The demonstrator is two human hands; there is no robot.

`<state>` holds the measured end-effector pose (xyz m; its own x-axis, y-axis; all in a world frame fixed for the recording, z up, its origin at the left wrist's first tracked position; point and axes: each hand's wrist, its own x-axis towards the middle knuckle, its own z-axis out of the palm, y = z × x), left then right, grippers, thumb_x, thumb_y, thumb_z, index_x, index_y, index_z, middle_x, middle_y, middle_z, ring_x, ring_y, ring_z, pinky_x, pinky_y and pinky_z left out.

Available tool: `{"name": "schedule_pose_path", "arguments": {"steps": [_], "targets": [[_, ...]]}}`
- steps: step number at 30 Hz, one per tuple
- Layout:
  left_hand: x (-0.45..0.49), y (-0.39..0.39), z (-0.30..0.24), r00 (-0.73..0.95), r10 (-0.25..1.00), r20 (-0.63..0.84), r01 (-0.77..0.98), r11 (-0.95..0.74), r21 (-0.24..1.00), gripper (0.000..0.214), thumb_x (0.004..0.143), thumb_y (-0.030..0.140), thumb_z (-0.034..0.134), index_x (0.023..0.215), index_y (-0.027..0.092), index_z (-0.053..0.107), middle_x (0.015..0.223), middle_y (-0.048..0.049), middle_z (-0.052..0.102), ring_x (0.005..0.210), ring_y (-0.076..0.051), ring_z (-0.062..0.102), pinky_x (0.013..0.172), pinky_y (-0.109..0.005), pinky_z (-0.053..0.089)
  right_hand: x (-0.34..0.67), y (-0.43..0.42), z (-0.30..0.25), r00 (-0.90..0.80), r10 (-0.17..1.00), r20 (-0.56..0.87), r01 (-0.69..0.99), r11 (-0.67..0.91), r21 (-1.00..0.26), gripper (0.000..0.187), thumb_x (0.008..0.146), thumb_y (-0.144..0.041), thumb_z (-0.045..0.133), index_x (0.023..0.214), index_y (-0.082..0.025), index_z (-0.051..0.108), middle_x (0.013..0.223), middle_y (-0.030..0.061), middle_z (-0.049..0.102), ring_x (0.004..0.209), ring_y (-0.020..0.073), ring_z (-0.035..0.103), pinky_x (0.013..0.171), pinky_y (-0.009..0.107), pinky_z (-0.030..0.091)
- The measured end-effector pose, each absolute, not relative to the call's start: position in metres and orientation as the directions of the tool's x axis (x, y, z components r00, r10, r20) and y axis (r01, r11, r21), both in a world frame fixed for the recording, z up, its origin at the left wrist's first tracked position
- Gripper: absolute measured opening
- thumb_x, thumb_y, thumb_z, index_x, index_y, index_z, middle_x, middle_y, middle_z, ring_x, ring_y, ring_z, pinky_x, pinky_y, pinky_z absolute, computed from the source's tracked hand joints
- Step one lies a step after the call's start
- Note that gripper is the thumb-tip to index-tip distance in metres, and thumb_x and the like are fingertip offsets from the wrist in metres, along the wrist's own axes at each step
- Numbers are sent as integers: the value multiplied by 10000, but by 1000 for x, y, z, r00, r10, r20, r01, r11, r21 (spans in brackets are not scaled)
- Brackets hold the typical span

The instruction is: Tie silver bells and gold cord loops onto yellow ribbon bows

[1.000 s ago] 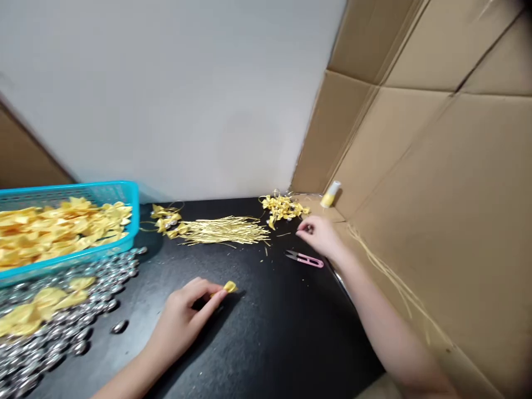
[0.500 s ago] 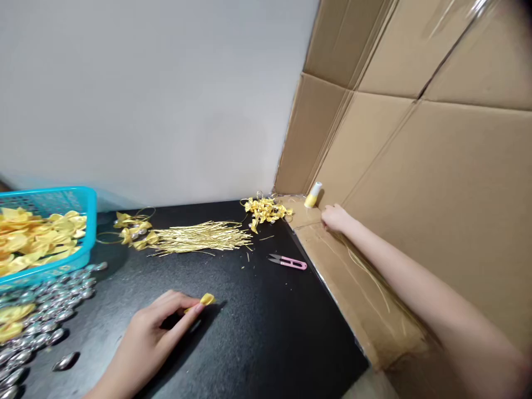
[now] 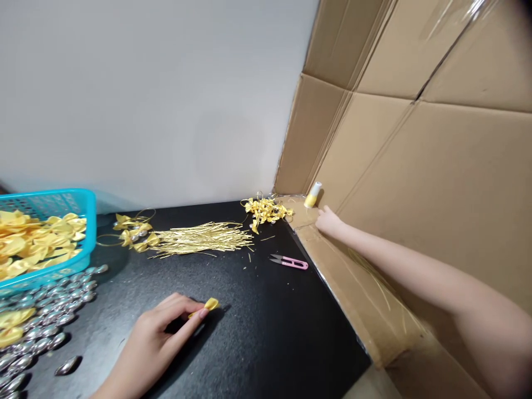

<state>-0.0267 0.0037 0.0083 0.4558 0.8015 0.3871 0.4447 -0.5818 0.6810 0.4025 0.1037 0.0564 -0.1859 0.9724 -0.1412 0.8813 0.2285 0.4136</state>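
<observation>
- Left hand (image 3: pixel 160 332): fingertips pinched on yellow ribbon bow (image 3: pixel 206 305), low on black table (image 3: pixel 266 332)
- Right hand (image 3: pixel 328 221): on cardboard flap (image 3: pixel 357 293), just beside yellow bottle (image 3: pixel 312 195); grip cannot be told
- Pink snips (image 3: pixel 290 261): flat on table, between both hands

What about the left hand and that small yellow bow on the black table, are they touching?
Touching. The head view shows the left hand pinching one end of the yellow bow, with no gap between them.
</observation>
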Motion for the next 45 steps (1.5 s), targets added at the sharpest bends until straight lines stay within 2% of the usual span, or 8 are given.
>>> {"name": "schedule_pose_path", "arguments": {"steps": [7, 12, 17, 21, 24, 30, 36, 45], "targets": [[-29, 2, 3, 453, 808, 376, 444, -571, 691, 191, 854, 397, 629, 792, 249, 733, 700, 9, 701, 630, -137, 674, 589, -171, 506, 400, 105, 96, -132, 986, -103, 965, 151, 215, 343, 931, -337, 580, 1226, -164, 563, 1233, 96, 590, 1043, 214, 615, 873, 425, 536], [-29, 4, 1, 448, 825, 345, 432, -538, 724, 187, 850, 386, 631, 780, 244, 732, 708, 3, 702, 638, -148, 666, 597, -191, 495, 395, 95, 156, -67, 995, 80, 977, 81, -199, 181, 907, -281, 576, 908, -125, 668, 977, 123, 673, 982, 247, 592, 868, 429, 475], [-25, 2, 3, 386, 888, 251, 445, -418, 792, 222, 846, 390, 622, 753, 223, 735, 689, -13, 688, 640, -161, 633, 598, -225, 456, 323, 49, 133, -71, 993, 92, 681, 116, -723, 311, 826, -470, 569, 869, -167, 623, 812, 37, 624, 725, 156, 550, 713, 317, 446], [-20, -2, 8, 201, 971, 126, 345, -191, 919, 249, 824, 417, 638, 747, 198, 729, 666, -13, 659, 612, -151, 562, 575, -233, 409, 244, 15, 80, -125, 991, -42, 345, 4, -938, 401, 766, -573, 593, 845, -181, 581, 744, 10, 565, 618, 120, 492, 633, 289, 437], [-17, -1, 11, 50, 998, 25, 63, -28, 998, 247, 734, 400, 731, 664, 164, 707, 708, -19, 653, 687, -148, 567, 663, -234, 430, 193, 2, 45, -166, 980, -113, 157, -87, -984, 395, 756, -564, 609, 840, -182, 556, 751, 6, 547, 646, 117, 494, 649, 277, 437], [-19, 4, 4, -65, 995, -78, -41, 75, 996, 284, 754, 428, 697, 820, 153, 701, 627, 13, 614, 590, -113, 527, 600, -224, 430, 140, -5, 8, -262, 955, -137, -32, -151, -988, 399, 776, -571, 620, 804, -183, 527, 649, -17, 536, 625, 120, 479, 616, 257, 401], [-19, 3, 1, -43, 988, -151, -136, 144, 980, 295, 721, 400, 749, 845, 150, 654, 666, -5, 666, 588, -120, 593, 624, -252, 493, 132, -8, -4, -247, 963, -113, -98, -141, -985, 358, 876, -561, 526, 844, -206, 489, 567, -73, 407, 509, 97, 335, 487, 236, 267], [-17, -2, 4, 77, 986, -149, -215, 162, 963, 274, 739, 345, 768, 795, 173, 562, 703, 6, 680, 679, -122, 631, 695, -244, 507, 127, -20, -11, -120, 983, -137, -133, -152, -979, 328, 907, -543, 498, 868, -217, 493, 651, -48, 414, 589, 114, 370, 539, 248, 310]]}}
